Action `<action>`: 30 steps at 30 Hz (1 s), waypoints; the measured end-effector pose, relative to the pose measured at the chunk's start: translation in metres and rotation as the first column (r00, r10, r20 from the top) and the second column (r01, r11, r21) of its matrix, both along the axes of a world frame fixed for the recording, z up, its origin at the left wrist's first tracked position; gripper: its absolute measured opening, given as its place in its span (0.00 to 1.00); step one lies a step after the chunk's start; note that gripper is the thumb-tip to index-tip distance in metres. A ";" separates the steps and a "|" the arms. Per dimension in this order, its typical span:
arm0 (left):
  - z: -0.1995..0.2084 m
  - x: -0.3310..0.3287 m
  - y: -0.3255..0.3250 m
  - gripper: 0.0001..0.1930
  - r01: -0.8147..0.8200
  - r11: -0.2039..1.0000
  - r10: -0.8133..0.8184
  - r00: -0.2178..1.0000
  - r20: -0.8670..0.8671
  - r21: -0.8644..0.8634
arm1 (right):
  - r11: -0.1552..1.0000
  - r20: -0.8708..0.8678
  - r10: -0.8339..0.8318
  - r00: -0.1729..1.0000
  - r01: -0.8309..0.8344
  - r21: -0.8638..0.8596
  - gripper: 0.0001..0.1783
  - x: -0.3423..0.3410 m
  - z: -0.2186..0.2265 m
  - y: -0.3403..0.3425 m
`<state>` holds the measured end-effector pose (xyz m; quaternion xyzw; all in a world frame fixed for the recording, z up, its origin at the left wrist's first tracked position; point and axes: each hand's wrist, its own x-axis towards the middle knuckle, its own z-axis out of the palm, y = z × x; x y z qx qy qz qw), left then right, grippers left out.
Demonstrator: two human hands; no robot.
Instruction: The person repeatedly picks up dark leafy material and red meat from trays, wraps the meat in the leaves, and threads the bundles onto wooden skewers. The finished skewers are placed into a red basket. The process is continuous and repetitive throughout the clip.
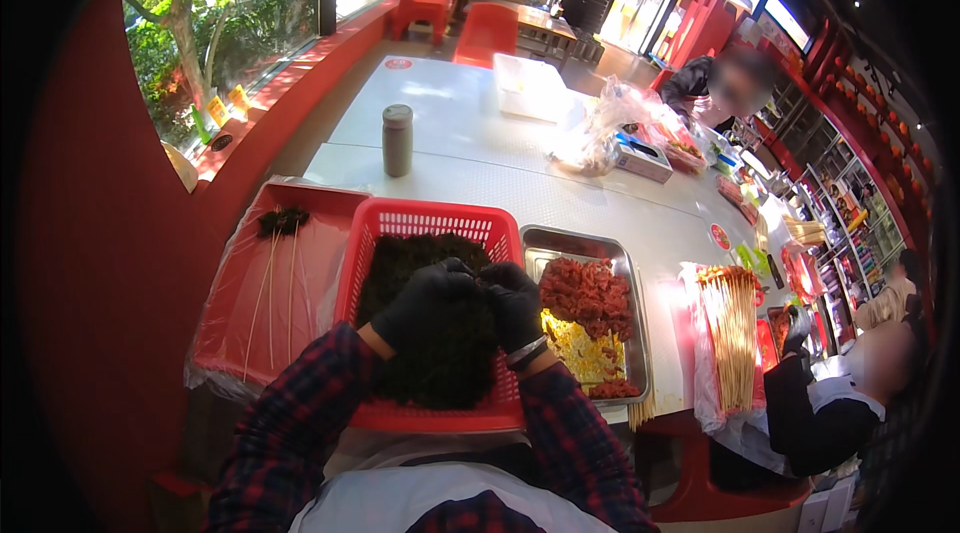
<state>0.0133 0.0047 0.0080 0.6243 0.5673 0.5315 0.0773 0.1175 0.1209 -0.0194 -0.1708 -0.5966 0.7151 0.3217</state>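
Both my hands wear black gloves and meet over a red slotted basket heaped with dark green leafy greens. My left hand is closed, its fingertips pinched together at the top of the heap. Close against it, my right hand is closed too. What lies between the fingers is too small and dark to name. Left of the basket, a plastic-lined red tray bears a few thin wooden skewers with a dark green bunch at their tips.
A steel tray of red meat pieces and yellow bits adjoins the basket's right side. A grey lidded tumbler stands beyond. Filled skewers lie farther right, near a seated person. Another person sits at the far right.
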 end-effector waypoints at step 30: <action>-0.026 -0.020 0.003 0.08 0.119 0.921 0.167 0.738 0.653 -0.370 | 0.802 -0.056 -0.338 0.939 0.319 0.506 0.13 0.112 0.016 0.038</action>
